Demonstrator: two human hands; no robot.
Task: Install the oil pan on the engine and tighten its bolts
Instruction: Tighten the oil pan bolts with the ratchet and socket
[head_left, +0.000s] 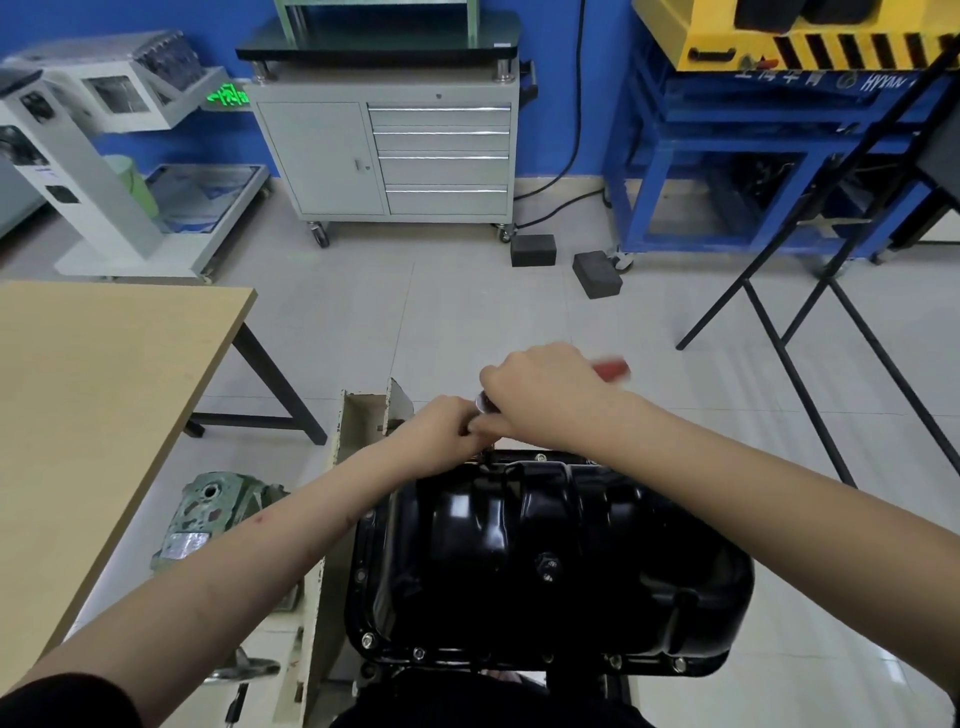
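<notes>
- At the far left a wooden table (104, 374) stands beside the work; nothing on it shows in this view. Just right of it, low down, sits a green cast housing (218, 514) next to the cream engine stand (358, 415).
- The left hand (441, 428) reaches to the far edge of the oil pan (545, 561). Its fingers are curled over the spot where the tool meets the pan's flange, and they seem to steady the socket or extension there; what exactly they pinch is hidden.
- The oil pan, black and glossy, already sits on the engine, carried on the stand. Bolts (418, 653) show along its near edge and down its left edge, so it looks seated and at least partly fastened.
- The right hand (540, 397) is wrapped around a ratchet (485, 402). The ratchet's red handle (613, 369) sticks out to the right and is blurred, which suggests a swing.
- My judgement: the step in hand is tightening a bolt at the far-left corner of the pan's flange.
- The next move likely calls for keeping the socket square on the bolt head while the handle sweeps, then shifting to the neighbouring bolt along the far edge. Whether the far-edge bolts are snug cannot be told from here.
</notes>
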